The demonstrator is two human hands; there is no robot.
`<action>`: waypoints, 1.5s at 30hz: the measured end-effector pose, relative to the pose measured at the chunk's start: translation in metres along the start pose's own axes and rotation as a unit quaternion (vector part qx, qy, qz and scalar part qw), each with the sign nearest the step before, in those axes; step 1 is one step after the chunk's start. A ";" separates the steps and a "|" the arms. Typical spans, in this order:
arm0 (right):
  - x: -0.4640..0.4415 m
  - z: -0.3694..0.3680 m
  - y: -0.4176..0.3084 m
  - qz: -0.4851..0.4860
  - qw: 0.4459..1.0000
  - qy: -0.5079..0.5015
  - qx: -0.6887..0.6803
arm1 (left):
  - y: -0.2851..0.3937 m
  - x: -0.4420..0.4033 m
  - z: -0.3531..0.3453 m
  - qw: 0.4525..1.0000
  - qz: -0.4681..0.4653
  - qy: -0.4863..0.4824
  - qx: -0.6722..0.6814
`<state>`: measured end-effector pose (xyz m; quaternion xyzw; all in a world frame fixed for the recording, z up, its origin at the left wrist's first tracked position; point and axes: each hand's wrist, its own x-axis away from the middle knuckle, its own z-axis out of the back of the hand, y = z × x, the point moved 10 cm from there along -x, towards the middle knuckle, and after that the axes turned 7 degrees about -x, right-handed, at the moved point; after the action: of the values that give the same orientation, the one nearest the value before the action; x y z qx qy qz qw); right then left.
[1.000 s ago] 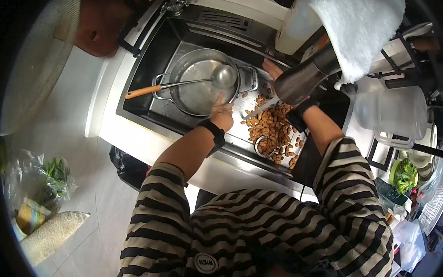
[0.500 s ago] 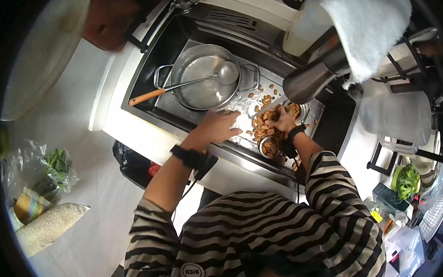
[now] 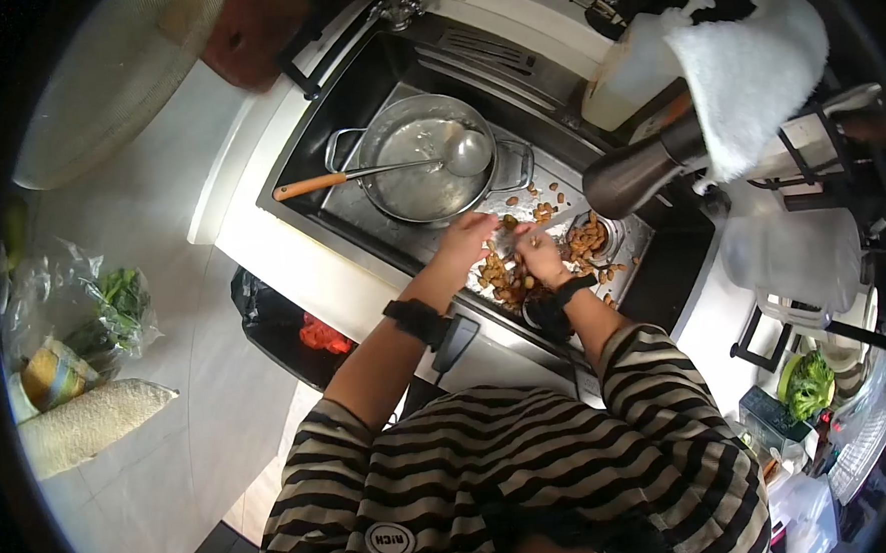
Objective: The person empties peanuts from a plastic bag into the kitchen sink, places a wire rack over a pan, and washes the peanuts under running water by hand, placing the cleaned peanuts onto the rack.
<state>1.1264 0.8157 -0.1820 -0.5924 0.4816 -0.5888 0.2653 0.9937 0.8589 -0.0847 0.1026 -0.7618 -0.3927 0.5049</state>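
Note:
My left hand (image 3: pixel 466 241) is over the sink with its fingertips closed in, close to my right hand (image 3: pixel 542 256). The right hand's fingers are also curled together. Between them is a small greyish thing (image 3: pixel 504 241), too blurred to name. Beneath and around both hands lie many small brown nut-like pieces (image 3: pixel 508 283), wet and loose on the sink floor. More of them fill a round drain opening (image 3: pixel 587 237) right of my right hand. A second drain beside my right wrist is mostly hidden.
A steel pot (image 3: pixel 429 209) with cloudy water stands in the sink (image 3: pixel 360 216), a wooden-handled ladle (image 3: pixel 303 188) resting across it. A dark faucet-like cylinder (image 3: pixel 628 179) reaches over from the right. A white towel (image 3: pixel 753 80) hangs behind it. An open black bin bag (image 3: pixel 264 311) is below the counter.
My right hand has moved left off the heap of brown pieces, and my left hand has moved right to meet it. The round drain at right is now uncovered. The camera view has shifted slightly.

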 end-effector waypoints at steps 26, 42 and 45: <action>0.096 -0.015 -0.198 0.301 0.902 0.309 0.012 | 0.038 -0.055 -0.098 0.907 -0.083 -0.168 0.377; 0.096 -0.049 -0.206 0.346 0.839 0.310 0.284 | 0.053 -0.066 -0.092 0.934 -0.102 -0.226 0.257; 0.083 -0.023 -0.199 0.264 0.873 0.316 0.262 | 0.064 -0.065 -0.102 0.936 -0.094 -0.217 0.259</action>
<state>1.1431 0.8266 0.0339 -0.1347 0.5060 -0.7573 0.3903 1.1261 0.8868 -0.0661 0.2131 -0.9152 -0.2397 0.2440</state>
